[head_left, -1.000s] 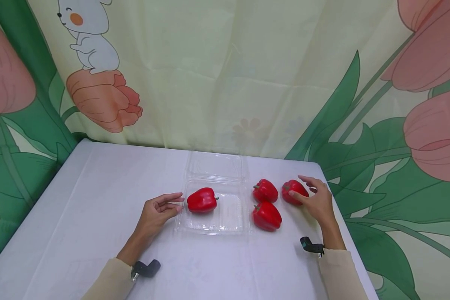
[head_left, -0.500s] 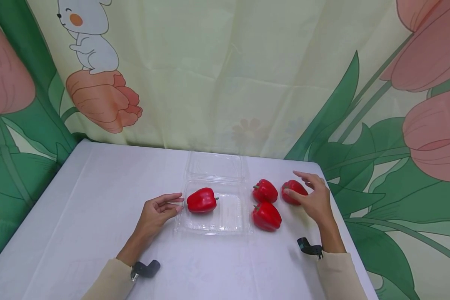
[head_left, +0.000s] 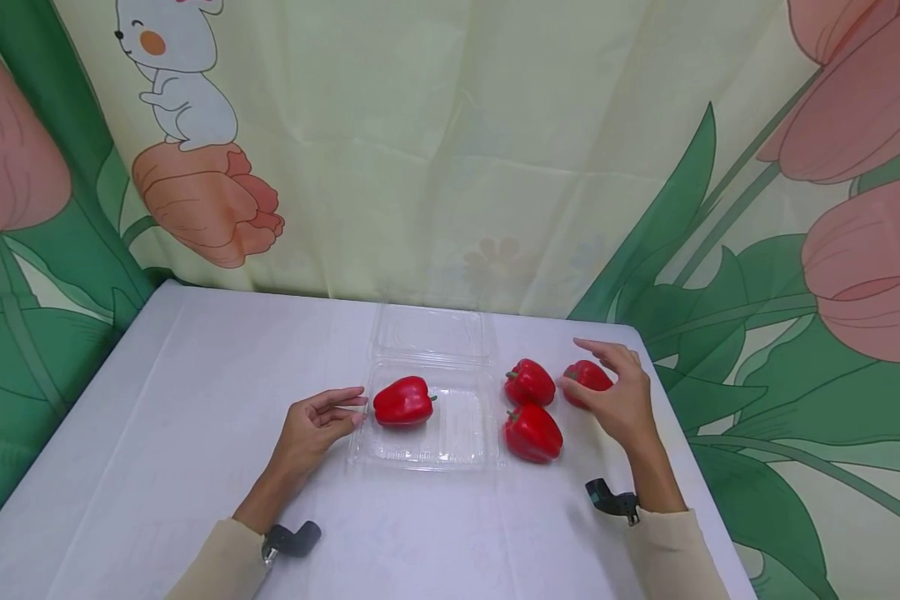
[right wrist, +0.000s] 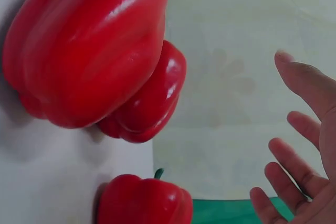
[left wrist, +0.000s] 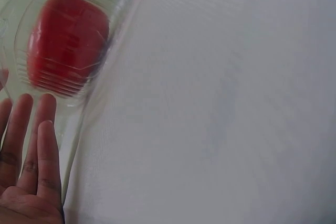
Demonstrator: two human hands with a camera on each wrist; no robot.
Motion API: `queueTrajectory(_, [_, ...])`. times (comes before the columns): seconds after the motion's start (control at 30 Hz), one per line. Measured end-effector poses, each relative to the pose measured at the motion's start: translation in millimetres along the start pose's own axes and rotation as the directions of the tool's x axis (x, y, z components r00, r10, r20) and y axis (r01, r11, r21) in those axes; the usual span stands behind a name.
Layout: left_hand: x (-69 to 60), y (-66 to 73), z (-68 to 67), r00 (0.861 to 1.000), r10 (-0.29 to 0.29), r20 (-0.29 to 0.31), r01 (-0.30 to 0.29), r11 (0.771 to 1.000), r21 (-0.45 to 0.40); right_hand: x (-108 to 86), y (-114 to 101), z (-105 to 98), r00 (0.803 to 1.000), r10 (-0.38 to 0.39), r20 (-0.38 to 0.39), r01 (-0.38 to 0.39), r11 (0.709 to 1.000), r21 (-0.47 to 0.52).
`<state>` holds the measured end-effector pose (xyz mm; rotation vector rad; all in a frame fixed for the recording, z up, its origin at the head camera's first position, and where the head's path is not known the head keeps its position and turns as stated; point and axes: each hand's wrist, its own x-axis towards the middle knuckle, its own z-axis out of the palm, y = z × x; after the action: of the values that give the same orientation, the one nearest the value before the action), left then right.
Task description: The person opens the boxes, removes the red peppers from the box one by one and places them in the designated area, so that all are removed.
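In the head view, a red bell pepper [head_left: 402, 402] lies on its side in the left part of a clear plastic clamshell box [head_left: 465, 425]. My left hand [head_left: 313, 425] is at the box's left edge, fingers fairly straight; in the left wrist view the pepper [left wrist: 68, 43] shows through the clear wall. To the right of the box lie three more peppers: a far one [head_left: 530, 382], a near one [head_left: 533, 433] and a right one [head_left: 589, 375]. Over the right one hovers my right hand [head_left: 621, 398], thumb and fingers spread; the right wrist view shows them holding nothing.
The box's clear lid [head_left: 431, 332] lies folded back toward the curtain [head_left: 420, 167]. A white cloth covers the table [head_left: 195, 400], whose right edge runs close beside my right forearm.
My right hand has shifted left and slightly up over the right pepper, fingers still spread. My left hand, the box and the peppers stay in place.
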<state>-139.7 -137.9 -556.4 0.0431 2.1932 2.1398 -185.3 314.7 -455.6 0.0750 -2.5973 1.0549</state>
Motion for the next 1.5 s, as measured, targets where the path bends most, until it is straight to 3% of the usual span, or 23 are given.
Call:
queueTrajectory(0.87, [1.6,-2.1,0.0,1.000,0.001,0.000,-0.001,1.000,0.001,-10.4,-35,32,0.991,-0.119,0.065,0.116,0.992,0.054])
queueTrajectory(1.2, [1.1,-1.5,0.6,1.000,0.000,-0.004,0.000,1.000,-0.001,-16.3,-46,49,0.991,-0.077,0.110,0.068,0.994,0.082])
queueTrajectory(1.5, [1.2,-1.9,0.6,1.000,0.008,-0.011,-0.008,1.000,0.000,-21.0,-54,64,0.985,-0.108,0.135,0.090,0.987,0.134])
